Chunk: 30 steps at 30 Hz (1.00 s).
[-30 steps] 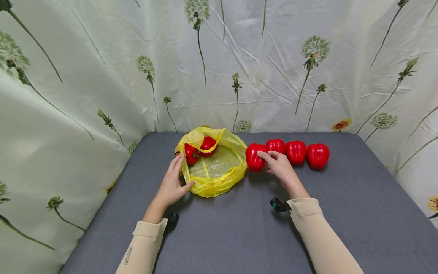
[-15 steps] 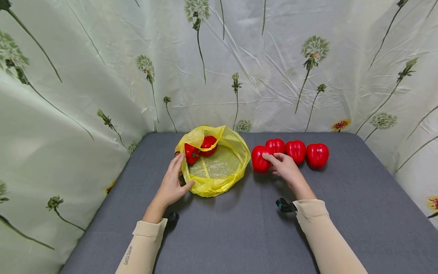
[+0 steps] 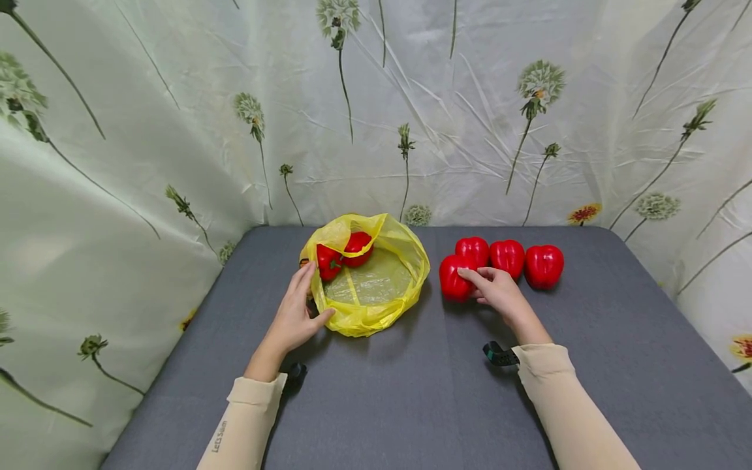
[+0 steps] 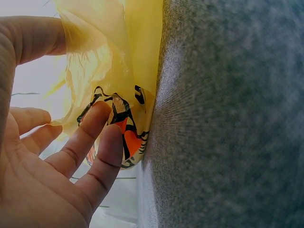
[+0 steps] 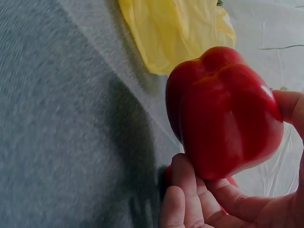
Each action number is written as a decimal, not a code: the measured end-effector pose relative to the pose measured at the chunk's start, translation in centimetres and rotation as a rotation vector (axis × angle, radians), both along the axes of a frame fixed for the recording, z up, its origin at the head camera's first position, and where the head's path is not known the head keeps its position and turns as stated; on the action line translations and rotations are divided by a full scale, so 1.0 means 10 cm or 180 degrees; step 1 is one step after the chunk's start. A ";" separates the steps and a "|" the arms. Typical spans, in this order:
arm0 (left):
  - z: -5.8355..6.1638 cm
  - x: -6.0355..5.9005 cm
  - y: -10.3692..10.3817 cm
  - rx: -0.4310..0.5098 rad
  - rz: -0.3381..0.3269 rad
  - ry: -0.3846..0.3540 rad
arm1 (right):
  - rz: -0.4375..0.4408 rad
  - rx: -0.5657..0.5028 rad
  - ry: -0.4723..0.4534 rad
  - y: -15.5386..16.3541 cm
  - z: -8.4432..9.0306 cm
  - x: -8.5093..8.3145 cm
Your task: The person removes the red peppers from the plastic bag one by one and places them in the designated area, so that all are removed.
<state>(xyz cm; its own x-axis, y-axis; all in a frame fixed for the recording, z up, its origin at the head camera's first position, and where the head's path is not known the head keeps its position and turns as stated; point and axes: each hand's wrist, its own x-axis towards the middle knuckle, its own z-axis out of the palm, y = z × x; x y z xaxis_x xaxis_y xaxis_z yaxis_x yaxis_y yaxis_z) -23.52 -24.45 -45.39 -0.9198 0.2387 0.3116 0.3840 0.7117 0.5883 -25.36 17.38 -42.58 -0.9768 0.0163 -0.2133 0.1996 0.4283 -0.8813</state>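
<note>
The red pepper, glossy, firm and probably light, sits on the grey table beside 3 others, gripped round its sides by the right hand. The left hand pinches the rim of the thin, floppy yellow bag, which holds 2 peppers; a floral curtain encloses the table.

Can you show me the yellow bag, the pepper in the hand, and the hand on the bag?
yellow bag (image 3: 405,258), head view, right wall.
held pepper (image 3: 454,282), head view, front face.
left hand (image 3: 294,320), head view, back of hand.
</note>
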 end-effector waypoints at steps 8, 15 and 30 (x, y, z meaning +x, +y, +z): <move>-0.01 0.00 0.00 0.0000 -0.0003 -0.0010 | 0.0106 0.0176 -0.0070 0.10 -0.02 0.03; -0.02 0.00 -0.02 -0.0006 0.0002 -0.0002 | 0.0233 0.0296 -0.0118 0.18 -0.04 0.06; -0.02 -0.02 -0.01 -0.0006 -0.0013 -0.0022 | 0.0285 0.0098 -0.0118 0.35 -0.11 0.08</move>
